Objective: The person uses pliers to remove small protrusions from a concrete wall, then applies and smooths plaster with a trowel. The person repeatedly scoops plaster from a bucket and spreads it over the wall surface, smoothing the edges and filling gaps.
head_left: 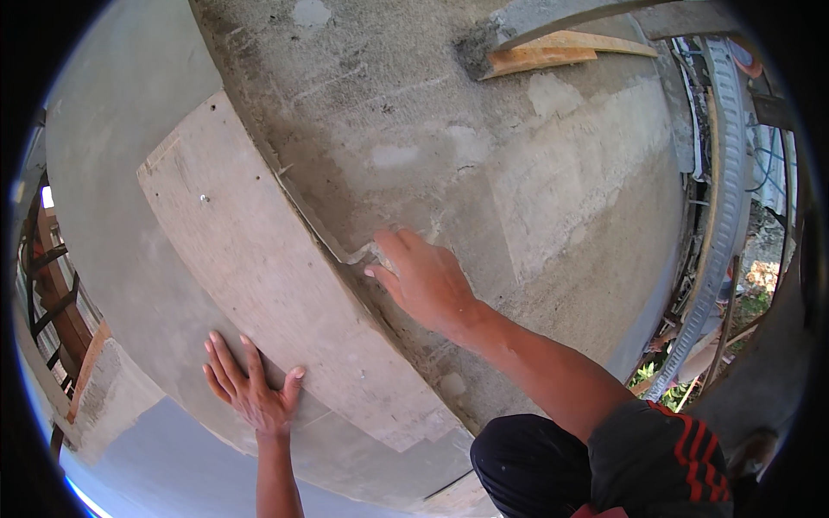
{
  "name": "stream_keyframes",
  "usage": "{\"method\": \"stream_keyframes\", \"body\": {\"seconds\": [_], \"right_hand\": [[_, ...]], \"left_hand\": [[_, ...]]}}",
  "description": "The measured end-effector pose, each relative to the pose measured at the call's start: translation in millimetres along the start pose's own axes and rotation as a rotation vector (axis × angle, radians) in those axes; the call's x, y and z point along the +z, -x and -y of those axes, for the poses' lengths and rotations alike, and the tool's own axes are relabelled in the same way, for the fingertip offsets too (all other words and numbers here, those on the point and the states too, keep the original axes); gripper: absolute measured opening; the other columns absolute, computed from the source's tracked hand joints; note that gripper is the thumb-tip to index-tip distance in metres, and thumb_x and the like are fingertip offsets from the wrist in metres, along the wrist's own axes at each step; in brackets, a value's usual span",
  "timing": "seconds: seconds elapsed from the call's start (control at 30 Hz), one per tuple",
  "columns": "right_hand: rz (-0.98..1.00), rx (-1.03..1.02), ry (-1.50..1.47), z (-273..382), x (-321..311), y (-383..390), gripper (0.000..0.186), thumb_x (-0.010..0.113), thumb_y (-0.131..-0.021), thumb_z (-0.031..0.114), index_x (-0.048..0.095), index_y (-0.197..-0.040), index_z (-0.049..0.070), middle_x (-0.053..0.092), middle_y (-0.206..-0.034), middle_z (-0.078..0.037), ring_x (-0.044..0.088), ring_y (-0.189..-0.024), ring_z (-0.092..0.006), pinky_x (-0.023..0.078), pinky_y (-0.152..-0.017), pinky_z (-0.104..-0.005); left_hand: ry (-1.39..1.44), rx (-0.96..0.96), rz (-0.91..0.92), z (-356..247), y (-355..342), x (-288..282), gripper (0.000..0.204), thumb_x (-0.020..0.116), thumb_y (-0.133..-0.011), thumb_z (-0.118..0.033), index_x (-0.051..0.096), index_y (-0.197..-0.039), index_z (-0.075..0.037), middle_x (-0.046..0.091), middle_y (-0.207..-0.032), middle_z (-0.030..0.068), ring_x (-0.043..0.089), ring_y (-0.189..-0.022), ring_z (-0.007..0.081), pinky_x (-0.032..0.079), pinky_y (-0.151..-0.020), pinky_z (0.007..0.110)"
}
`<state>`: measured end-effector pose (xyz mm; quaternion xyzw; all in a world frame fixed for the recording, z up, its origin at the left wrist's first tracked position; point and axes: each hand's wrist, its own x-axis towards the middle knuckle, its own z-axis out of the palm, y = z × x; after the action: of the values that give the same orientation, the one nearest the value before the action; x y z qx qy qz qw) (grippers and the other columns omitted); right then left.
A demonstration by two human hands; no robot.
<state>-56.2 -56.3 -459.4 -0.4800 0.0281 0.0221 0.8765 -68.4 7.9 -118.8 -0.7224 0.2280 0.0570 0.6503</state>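
Observation:
A long, pale plywood board [259, 250] lies against the smooth grey plastered surface [121, 181], with a few nail or screw marks in it. My right hand [427, 281] is closed round the handle of what looks like a trowel [332, 244]; its thin blade runs along the board's right edge, and the handle is mostly hidden by my fingers. Fingers spread, my left hand [253, 388] rests flat on the plaster, its thumb beside the board's lower left edge.
Rough, patchy concrete [414, 129] stretches right of the board. Wooden strips [553, 53] lie near a post at the upper right. A perforated metal channel [721, 173] runs down the right side, with debris and plants beyond it. My dark-clad knee [527, 466] is at the bottom.

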Motion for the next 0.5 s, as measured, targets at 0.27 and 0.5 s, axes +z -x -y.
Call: {"method": "stream_keyframes", "body": {"seconds": [0.27,0.5], "right_hand": [[-0.02,0.165,-0.016,-16.6,-12.0,82.3,0.045,0.08,-0.1,0.025,0.064,-0.133,0.0,0.07,-0.104,-0.017,0.075,-0.085,-0.0344,0.06,-0.073,-0.0459],[-0.155,0.035,-0.031,-9.5,-31.6,-82.0,0.045,0.079,-0.101,0.027,0.065,-0.134,-0.001,0.073,-0.109,-0.02,0.075,-0.1,-0.0379,0.058,-0.089,-0.0521]], "left_hand": [[-0.004,-0.011,0.006,-0.3,-2.0,-2.0,0.1,0.048,-0.098,-0.087,0.057,-0.159,-0.009,0.035,-0.174,0.0299,0.03,-0.164,0.0445,0.014,-0.133,0.058],[-0.003,-0.013,-0.006,-0.3,-0.2,0.2,0.101,0.047,-0.097,-0.089,0.059,-0.157,-0.007,0.036,-0.173,0.0305,0.031,-0.163,0.0446,0.014,-0.133,0.058]]}}
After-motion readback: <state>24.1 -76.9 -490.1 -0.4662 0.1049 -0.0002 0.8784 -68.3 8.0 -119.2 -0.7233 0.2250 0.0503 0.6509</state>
